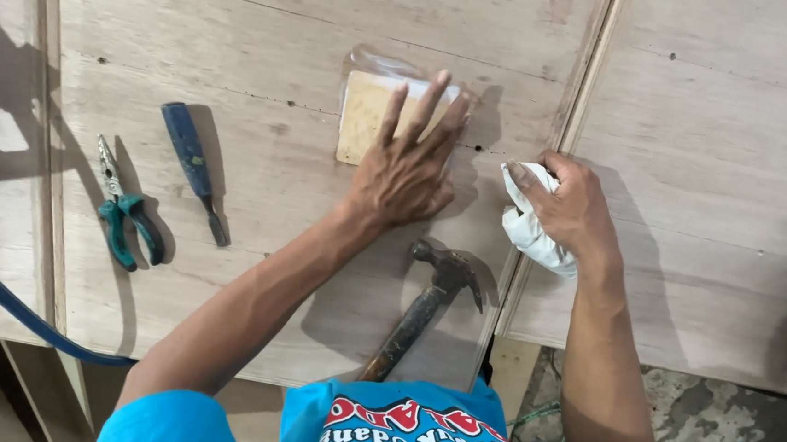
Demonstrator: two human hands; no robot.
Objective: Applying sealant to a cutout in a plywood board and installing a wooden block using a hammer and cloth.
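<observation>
Head view, looking down on pale plywood panels (pixel 276 47).

Left hand (pixel 406 171) flat on a square tan pad in a clear plastic wrap (pixel 369 113), fingers spread wide and pressed down on its right half. Pad lying near the panel's upper middle, just left of the seam between two panels.

Right hand (pixel 575 206) closed around a crumpled white cloth (pixel 529 230), fingers curled and pinching it against the palm, right at the seam.

Handling, as judged: pad looks light, thin, slightly stiff like a foam or abrasive block; wrap likely slick, so prone to sliding under a flat palm. Best taken by its left and top edges, thumb under one corner. Cloth soft, limp, weightless, bunches anywhere; no care needed.

Nearby, untouched: claw hammer (pixel 424 306) with dark worn handle, lying just below the left wrist; blue-handled screwdriver (pixel 192 168) and green-handled pliers (pixel 122 211) well apart to the left; blue hose (pixel 9 305) crossing the lower left corner.
</observation>
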